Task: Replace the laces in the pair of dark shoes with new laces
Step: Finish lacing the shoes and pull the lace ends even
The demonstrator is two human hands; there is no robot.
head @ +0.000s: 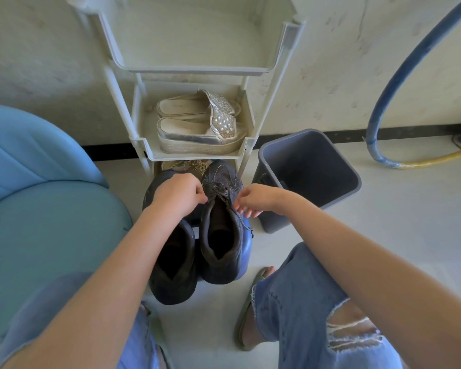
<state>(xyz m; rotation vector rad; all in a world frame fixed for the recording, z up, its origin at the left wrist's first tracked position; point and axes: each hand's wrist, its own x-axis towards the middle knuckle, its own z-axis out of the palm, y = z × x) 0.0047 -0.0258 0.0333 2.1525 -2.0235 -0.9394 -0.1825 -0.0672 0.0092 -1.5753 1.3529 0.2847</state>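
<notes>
Two dark shoes stand side by side on a blue stool between my knees, toes pointing away from me. The right shoe (pixel 221 230) carries a worn dark lace (pixel 218 191) across its tongue. My left hand (pixel 179 194) lies over the left shoe (pixel 172 265) and pinches the lace at the right shoe's left side. My right hand (pixel 253 199) pinches the lace at the shoe's right side, fingers curled. No new laces are in view.
A white plastic rack (pixel 250 153) stands right behind the shoes, with silver platform sandals (pixel 197 129) on its middle shelf. A grey bin (pixel 306 177) sits to the right, a blue chair (pixel 37 209) to the left. A blue hose (pixel 389 86) curves along the wall.
</notes>
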